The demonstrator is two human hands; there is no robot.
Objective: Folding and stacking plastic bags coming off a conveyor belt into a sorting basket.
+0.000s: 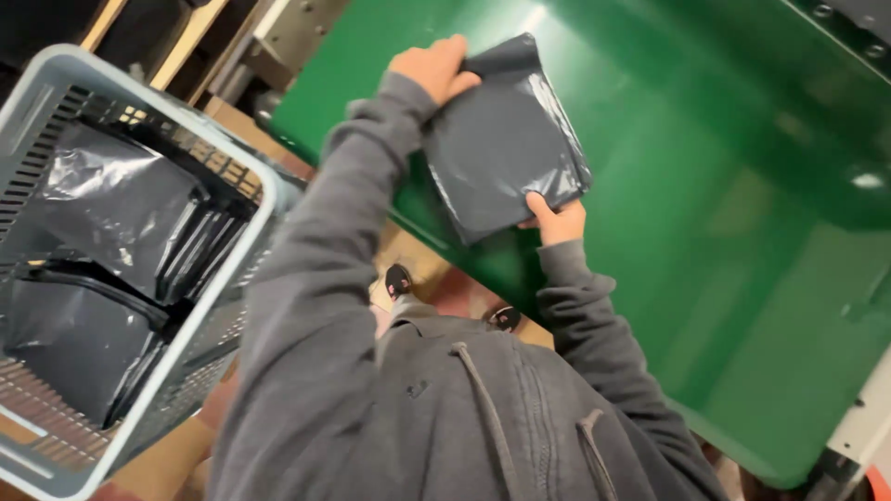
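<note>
A dark grey plastic mailer bag (501, 148) lies on the green conveyor surface (733, 232), held at two ends. My left hand (434, 69) grips its upper left corner, fingers curled over the edge. My right hand (555, 221) pinches its lower right edge from below. Both arms are in grey hoodie sleeves reaching forward from my body at the bottom of the view.
A pale blue plastic crate (243, 249) at the left holds several more dark grey mailer bags (111, 213). Cardboard (167, 464) lies under the crate. A metal frame (297, 32) borders the green surface at the top left, and a white edge (863, 417) at the lower right.
</note>
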